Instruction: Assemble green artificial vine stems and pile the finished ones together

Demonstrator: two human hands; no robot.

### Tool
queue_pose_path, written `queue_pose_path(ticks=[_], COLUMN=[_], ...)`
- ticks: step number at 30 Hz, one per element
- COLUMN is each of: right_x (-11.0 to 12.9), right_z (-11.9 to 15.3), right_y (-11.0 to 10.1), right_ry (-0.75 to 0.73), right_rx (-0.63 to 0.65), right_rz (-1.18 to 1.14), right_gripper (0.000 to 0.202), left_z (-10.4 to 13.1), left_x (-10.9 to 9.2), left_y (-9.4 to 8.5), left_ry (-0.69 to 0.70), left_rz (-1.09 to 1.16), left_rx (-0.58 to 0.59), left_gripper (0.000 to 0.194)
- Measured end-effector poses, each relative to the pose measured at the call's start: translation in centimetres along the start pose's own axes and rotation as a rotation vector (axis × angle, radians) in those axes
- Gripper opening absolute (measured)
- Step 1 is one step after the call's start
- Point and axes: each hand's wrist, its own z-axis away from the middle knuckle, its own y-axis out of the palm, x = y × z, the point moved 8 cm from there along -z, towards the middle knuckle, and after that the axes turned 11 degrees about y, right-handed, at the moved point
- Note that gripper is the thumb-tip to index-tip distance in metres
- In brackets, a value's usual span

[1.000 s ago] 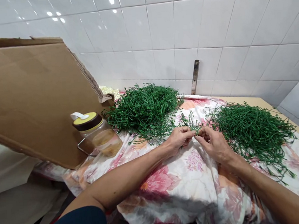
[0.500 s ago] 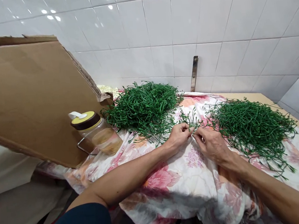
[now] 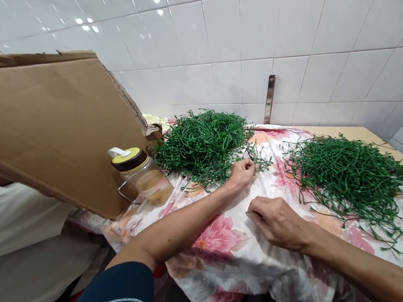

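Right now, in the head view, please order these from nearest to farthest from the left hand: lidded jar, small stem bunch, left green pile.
1. Small stem bunch: at the fingertips of the left hand.
2. Left green pile: beyond the hand, to its left.
3. Lidded jar: farther left, by the cardboard panel.

Far wall (image 3: 221, 30): glossy, smooth tile; metal strip (image 3: 270, 99) on it, shiny. Left: cardboard panel (image 3: 53, 127), matt, rough-edged; jar (image 3: 151, 184), clear, smooth, glass or plastic undetermined. Near: tablecloth (image 3: 217, 237), matt, wrinkled fabric. Right: green stem pile (image 3: 353, 174), smooth strands, faint sheen.
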Motion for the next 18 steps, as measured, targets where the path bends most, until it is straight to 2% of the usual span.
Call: queue_pose_path(ticks=[2,4,6,9,11,14,18], right_x=[-0.5,-2.5,-5.0,-8.1,-9.4,-11.0,-11.6], right_z=[-0.3,-0.5,-0.4,-0.3,-0.4,-0.6,-0.8], right_y=[-2.1,-5.1,-7.8,-10.1,-10.4,-9.3,-6.4], right_ry=[0.063,0.183,0.318,0.450,0.488,0.568,0.688], right_rx=[-0.094,-0.243,-0.339,-0.392,-0.371,-0.303,-0.075], right_rz=[-0.098,-0.168,-0.238,-0.335,-0.418,-0.629,-0.819], right_gripper=[0.015,0.015,0.019,0.026,0.030,0.037,0.046], left_z=[0.0,0.4,0.8,1.1,1.2,1.6,1.8], left_x=[-0.3,-0.5,-0.6,-0.8,-1.1,-1.6,-2.3], left_y=[0.5,1.0,1.3,1.6,1.9,2.2,2.4], left_ry=[0.007,0.013,0.004,-0.005,0.002,0.010,0.064], left_rz=[0.090,0.142,0.156,0.172,0.184,0.182,0.148], left_rx=[0.086,0.155,0.188,0.232,0.274,0.334,0.345], left_gripper=[0.042,0.042,0.042,0.041,0.043,0.046,0.044])
